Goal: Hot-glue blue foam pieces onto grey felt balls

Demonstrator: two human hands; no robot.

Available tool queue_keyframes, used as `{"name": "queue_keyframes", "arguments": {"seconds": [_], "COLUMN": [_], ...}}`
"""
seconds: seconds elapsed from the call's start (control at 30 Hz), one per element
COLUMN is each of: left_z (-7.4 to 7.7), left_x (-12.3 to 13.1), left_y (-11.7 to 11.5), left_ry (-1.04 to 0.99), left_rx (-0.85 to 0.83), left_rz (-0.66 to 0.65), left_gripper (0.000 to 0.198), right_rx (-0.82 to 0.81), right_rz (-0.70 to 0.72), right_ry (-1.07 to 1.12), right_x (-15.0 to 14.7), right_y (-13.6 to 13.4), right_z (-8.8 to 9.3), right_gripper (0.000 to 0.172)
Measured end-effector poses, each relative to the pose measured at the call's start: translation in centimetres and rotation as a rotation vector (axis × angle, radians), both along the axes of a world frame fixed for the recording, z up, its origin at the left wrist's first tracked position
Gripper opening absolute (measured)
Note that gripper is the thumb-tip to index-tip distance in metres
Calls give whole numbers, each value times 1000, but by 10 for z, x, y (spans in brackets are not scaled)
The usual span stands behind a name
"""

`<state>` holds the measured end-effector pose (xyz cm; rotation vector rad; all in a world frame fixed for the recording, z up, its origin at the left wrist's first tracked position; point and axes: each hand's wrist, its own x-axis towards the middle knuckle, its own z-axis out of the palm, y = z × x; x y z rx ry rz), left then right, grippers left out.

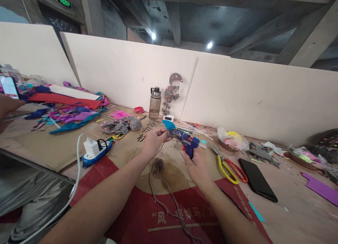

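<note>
In my right hand (196,163) is a blue hot glue gun (188,142), its nozzle pointing left toward the fingers of my left hand (155,141). My left thumb and fingertips are pinched together right at the nozzle, and what they hold is mostly hidden. A teal-blue piece (168,124) shows just beyond those fingertips; I cannot tell whether it is gripped or lies behind. Below the hands, a small ball of grey yarn (158,163) rests on the cardboard, its loose strands (169,198) trailing toward me.
Scissors (227,166) and a black phone (258,180) lie to the right. On the left are a blue power strip (97,154) with a white plug, grey felt pieces (116,126) and colourful scraps (76,114). A bottle (155,105) stands behind. Another person's hand (9,105) is far left.
</note>
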<state>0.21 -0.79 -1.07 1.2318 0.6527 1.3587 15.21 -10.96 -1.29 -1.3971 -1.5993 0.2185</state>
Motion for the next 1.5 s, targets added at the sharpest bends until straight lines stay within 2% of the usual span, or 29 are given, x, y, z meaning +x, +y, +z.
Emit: {"name": "queue_keyframes", "arguments": {"seconds": [0.53, 1.07, 1.5], "left_z": [1, 0, 4], "left_x": [0, -2, -5], "left_y": [-1, 1, -2], "left_ry": [24, -1, -9], "left_rx": [20, 12, -5], "left_rz": [37, 68, 50], "left_gripper": [18, 21, 20], "right_rx": [-16, 13, 1], "right_rz": [-11, -49, -104], "right_ry": [4, -7, -14], "right_x": [-3, 0, 0], "right_y": [-2, -2, -4], "right_z": [1, -1, 2], "right_gripper": [24, 31, 32]}}
